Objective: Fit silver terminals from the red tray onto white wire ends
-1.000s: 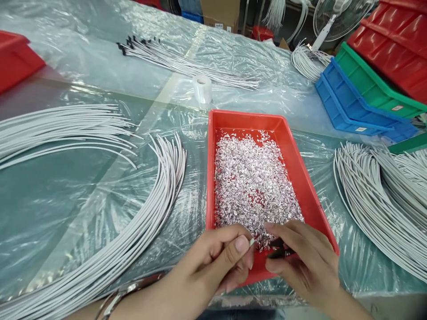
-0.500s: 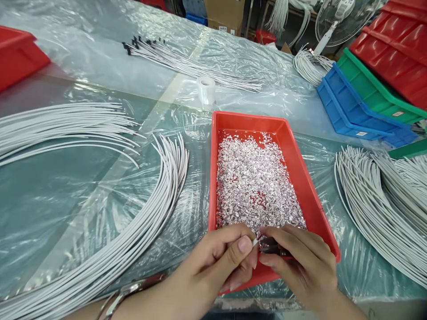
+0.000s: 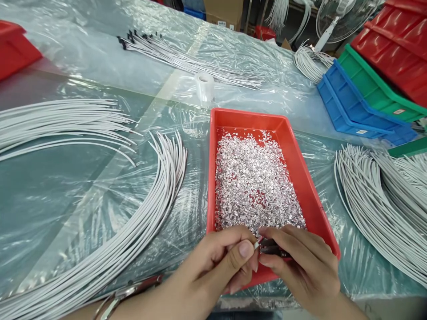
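My left hand (image 3: 227,258) pinches a white cable (image 3: 256,245) close to its end, over the near end of a red tray (image 3: 211,178). Thin reddish wire shows at the cable's tip. In my right hand (image 3: 303,262) is a small dark tool (image 3: 271,248), which looks like cutters or pliers; its jaws lie right beside the cable tip. Fingers hide most of the tool. Silvery foil scraps (image 3: 253,178) cover much of the tray's floor beyond both hands.
White cable bundles (image 3: 156,200) lie on the left, with another cable bundle (image 3: 373,204) on the right. Behind the tray stands a clear roll (image 3: 204,87). Black-ended cables (image 3: 187,62) lie farther back. Blue bins (image 3: 353,106), a green bin (image 3: 380,84) and red bins (image 3: 393,44) are stacked at right.
Both hands stay almost in place, still holding the cable and tool. Reddish wire shows more clearly at the cable tip. The view has shifted slightly.
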Available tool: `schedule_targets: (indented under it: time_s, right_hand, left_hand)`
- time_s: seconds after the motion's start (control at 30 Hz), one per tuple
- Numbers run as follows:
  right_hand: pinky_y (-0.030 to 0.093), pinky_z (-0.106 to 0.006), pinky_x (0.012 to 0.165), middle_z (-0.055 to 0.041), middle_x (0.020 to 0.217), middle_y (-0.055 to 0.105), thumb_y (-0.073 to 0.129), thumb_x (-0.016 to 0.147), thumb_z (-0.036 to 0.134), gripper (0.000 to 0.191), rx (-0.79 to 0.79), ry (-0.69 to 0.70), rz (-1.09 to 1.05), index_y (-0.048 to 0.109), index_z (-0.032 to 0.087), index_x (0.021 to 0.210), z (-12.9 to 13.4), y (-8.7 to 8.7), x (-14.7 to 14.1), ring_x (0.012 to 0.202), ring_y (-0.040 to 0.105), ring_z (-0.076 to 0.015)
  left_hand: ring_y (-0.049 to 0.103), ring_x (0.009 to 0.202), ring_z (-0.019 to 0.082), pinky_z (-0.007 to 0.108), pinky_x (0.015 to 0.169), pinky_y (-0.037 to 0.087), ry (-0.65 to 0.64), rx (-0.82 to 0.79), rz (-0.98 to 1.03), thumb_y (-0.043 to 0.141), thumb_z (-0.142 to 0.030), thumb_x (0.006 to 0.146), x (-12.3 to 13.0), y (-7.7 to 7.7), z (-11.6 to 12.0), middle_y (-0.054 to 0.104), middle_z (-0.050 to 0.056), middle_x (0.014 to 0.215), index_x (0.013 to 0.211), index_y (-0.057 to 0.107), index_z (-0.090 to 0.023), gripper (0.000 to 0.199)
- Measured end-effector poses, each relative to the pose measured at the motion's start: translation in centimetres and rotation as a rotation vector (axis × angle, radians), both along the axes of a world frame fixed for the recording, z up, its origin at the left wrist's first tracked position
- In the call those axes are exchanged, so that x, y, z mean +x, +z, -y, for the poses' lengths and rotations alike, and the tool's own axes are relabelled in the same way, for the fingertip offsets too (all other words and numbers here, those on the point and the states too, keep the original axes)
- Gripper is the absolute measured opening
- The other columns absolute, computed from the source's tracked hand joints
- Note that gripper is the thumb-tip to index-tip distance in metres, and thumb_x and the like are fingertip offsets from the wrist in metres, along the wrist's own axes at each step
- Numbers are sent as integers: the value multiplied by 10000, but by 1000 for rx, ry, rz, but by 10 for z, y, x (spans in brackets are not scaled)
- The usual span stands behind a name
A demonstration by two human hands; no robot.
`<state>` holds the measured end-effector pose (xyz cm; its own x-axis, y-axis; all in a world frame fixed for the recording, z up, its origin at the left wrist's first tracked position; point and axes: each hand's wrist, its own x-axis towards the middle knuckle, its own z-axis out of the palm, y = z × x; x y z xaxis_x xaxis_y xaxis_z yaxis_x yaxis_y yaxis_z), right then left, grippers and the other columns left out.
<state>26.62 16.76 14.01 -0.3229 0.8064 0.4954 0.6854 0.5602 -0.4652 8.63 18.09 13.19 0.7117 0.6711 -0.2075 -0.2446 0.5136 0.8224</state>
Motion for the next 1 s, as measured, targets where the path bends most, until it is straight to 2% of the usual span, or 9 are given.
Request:
schedule_targets:
  time_s: [0.4, 0.73, 0.87, 1.0]
  right_hand:
    - [460, -226, 516, -7, 636, 646, 458, 970, 326, 212, -23, 7, 8, 567, 146, 951, 1, 1, 0, 556, 605, -112]
    - [488, -230, 508, -37, 652, 680, 514, 947, 294, 195, -5, -34, 23, 604, 126, 905, 3, 4, 0, 568, 636, -126]
    - [504, -241, 501, -33, 647, 685, 536, 934, 274, 178, -52, -12, 20, 616, 122, 887, 5, 6, 1, 552, 638, -131]
    - [513, -245, 494, -34, 632, 685, 558, 919, 259, 166, -57, -33, 19, 631, 120, 867, 6, 9, 2, 529, 630, -130]
  left_hand:
    - [317, 557, 89, 219, 525, 271, -4, 45, -49, 345, -344, 969, 1, 0, -1, 369, -51, 614, 738, 447, -174, 304]
    - [320, 544, 84, 205, 498, 278, -22, 231, -148, 304, -292, 978, 1, 1, -3, 364, -51, 607, 703, 387, -182, 308]
    - [315, 522, 82, 208, 479, 270, 43, 281, -203, 323, -312, 973, 2, 1, -1, 347, -54, 584, 686, 383, -184, 320]
    - [340, 535, 80, 196, 501, 303, -19, 328, -243, 319, -331, 976, 0, 0, 1, 355, -53, 602, 750, 420, -189, 286]
